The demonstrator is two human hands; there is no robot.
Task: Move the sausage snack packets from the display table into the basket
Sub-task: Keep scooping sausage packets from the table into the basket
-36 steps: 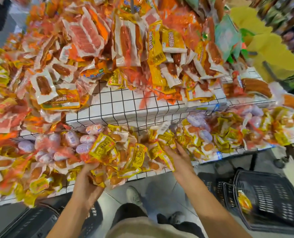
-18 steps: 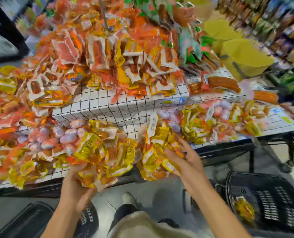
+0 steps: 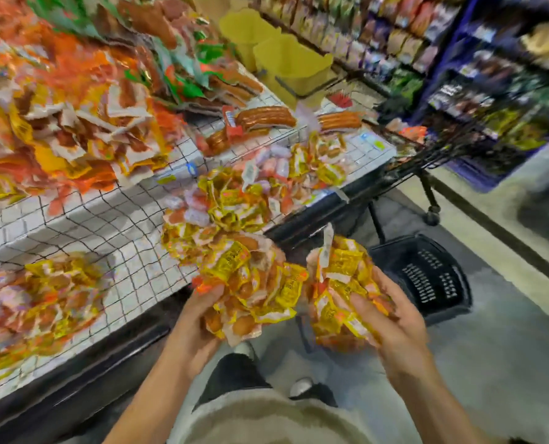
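So we've got two handfuls on the go here. Our left hand [image 3: 199,325] has its grip curled up around a left bunch of yellow sausage snack packets [image 3: 250,283], and the right hand [image 3: 391,322] has its grip wrapped round a second, right bunch [image 3: 340,283], fingers [image 3: 356,304] pressed into the wrappers. Both bunches are lifted off the worktop [image 3: 113,219] and sit in the air just past its front edge, nearly touching each other (way too crumpled and blurry to count the packets in either one).

One black basket [image 3: 426,277] is in view, on the floor to the right, below and beyond the right bunch; from here we can't tell what's in it.

On the wire-grid worktop there are two loose piles left of the same yellow stuff: one far pile [image 3: 234,200] just behind the left bunch, one near pile [image 3: 42,299] at the left edge. Higher up there's a big heap of orange and white packets [image 3: 74,107]. We count two yellow tubs [image 3: 289,65] behind the corner, and store shelves [image 3: 458,59] run down the right side
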